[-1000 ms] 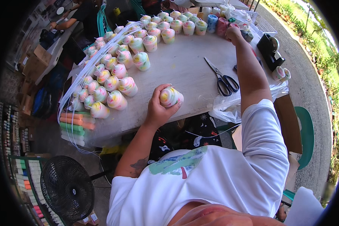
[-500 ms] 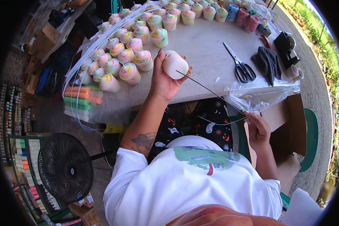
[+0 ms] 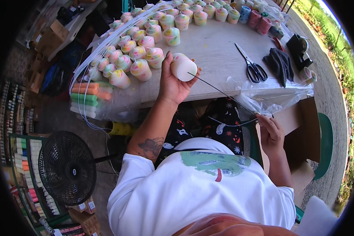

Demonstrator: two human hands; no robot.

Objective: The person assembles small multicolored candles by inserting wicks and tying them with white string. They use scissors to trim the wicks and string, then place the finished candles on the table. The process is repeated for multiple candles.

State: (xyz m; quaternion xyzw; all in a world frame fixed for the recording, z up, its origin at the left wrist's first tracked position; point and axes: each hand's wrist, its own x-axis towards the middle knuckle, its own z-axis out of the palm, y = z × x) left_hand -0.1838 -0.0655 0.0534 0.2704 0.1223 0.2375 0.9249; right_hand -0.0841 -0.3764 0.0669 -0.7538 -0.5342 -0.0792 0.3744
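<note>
My left hand (image 3: 173,89) grips a white candle (image 3: 182,70) with pastel specks, tilted so its flat base faces me. A thin dark rod (image 3: 218,91) runs from the base to my right hand (image 3: 270,133), which pinches its other end. Whether the tip is inside the candle or only touching it, I cannot tell. From the same fingers a thin cord-like strand (image 3: 232,125) curves leftward over my lap. Just beyond my left hand stand several multicoloured candles (image 3: 141,70) with wicks, in rows on the table (image 3: 214,51).
Long white wicks (image 3: 84,63) hang over the table's left edge beside orange, green and white candle sticks (image 3: 84,98). Scissors (image 3: 252,67), a dark cloth (image 3: 279,67) and a tape dispenser (image 3: 299,49) lie to the right. A cardboard box (image 3: 299,133) stands at my right, a black fan (image 3: 68,168) at my left.
The view has shifted slightly, so the table's left side appears a little further right. Both hands keep their grip, and the rod stays at the candle's base.
</note>
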